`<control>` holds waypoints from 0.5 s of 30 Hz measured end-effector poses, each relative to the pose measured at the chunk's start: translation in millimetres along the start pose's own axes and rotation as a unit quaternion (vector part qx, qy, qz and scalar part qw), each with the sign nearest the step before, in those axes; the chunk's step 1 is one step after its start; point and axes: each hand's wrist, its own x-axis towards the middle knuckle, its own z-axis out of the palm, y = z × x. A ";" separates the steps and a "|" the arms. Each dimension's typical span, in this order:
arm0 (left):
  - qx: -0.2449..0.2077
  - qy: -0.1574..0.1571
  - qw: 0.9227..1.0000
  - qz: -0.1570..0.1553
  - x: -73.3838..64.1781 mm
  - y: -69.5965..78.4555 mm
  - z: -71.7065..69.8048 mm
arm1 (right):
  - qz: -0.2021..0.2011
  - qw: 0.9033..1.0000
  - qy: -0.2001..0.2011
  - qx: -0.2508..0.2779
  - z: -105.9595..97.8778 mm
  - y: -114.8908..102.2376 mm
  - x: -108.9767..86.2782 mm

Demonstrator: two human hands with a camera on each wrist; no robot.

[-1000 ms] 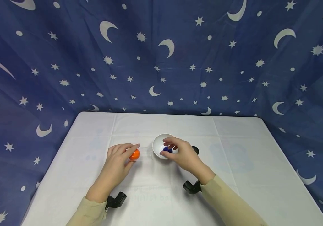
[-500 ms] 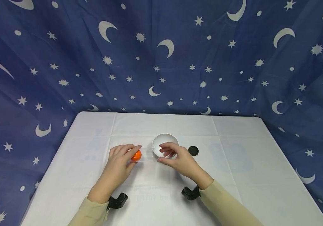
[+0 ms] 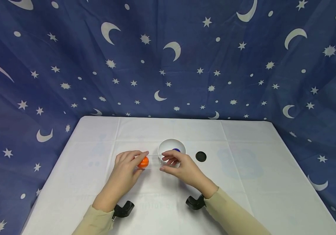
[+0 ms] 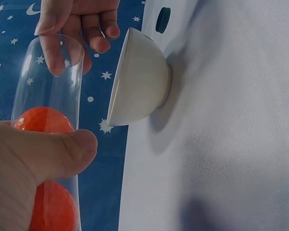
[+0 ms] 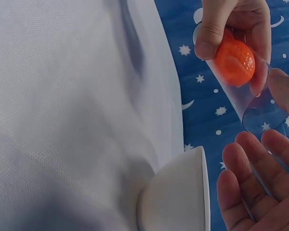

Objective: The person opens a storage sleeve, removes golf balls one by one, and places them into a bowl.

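Note:
My left hand (image 3: pixel 125 168) grips a clear plastic tube (image 4: pixel 48 82) with orange balls inside. One orange ball (image 3: pixel 143 162) shows just beyond the fingertips in the head view; a second orange ball (image 4: pixel 53 207) sits lower in the tube in the left wrist view. The tube's open end points toward my right hand (image 3: pixel 182 166). That hand holds nothing; its fingers are loosely bent around the rim, thumb tip right at the edge. Behind it stands a white bowl (image 4: pixel 139 79), with a blue object (image 3: pixel 176 150) partly visible inside, the rest hidden by the fingers.
A flat black disc (image 3: pixel 201 156) lies on the table to the right of the bowl. The white-covered table (image 3: pixel 168 209) backs onto a blue curtain (image 3: pixel 185 81) with moons and stars. Black wrist mounts (image 3: pixel 124 209) hang beneath both forearms.
My right hand has moved left from over the bowl to the tube's open end, and the blue object it held now lies in the bowl. The left hand has shifted slightly right with the tube.

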 end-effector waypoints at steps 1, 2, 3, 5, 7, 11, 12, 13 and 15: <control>0.001 0.001 1.000 0.002 0.5 -0.2 0.1 | 0.000 1.000 0.001 -0.001 0.4 0.0 0.4; 0.002 0.001 1.000 0.003 0.9 -0.3 0.2 | 0.000 1.000 0.002 -0.001 0.7 -0.1 0.7; 0.003 0.000 1.000 0.003 1.3 -0.4 0.1 | 0.001 1.000 0.002 -0.002 1.0 -0.2 1.0; 0.007 -0.002 1.000 0.003 2.1 -0.5 -0.3 | 0.002 1.000 0.002 -0.004 1.3 -0.2 1.5; 0.012 -0.008 1.000 0.001 2.9 -0.7 -1.0 | 0.003 1.000 0.003 -0.005 1.5 -0.1 2.0; 0.023 -0.019 1.000 0.000 4.5 -0.1 -2.7 | 0.007 1.000 0.001 -0.010 2.7 1.2 2.0; 0.026 -0.021 0.999 0.000 4.8 0.3 -3.2 | 0.009 1.000 0.001 -0.010 3.1 1.8 1.8; 0.030 -0.022 0.999 0.001 5.2 0.7 -3.5 | 0.009 1.000 0.000 -0.012 3.6 2.5 1.6; 0.036 -0.022 0.999 0.004 5.9 1.3 -4.0 | 0.012 1.000 -0.001 -0.012 4.5 3.8 1.1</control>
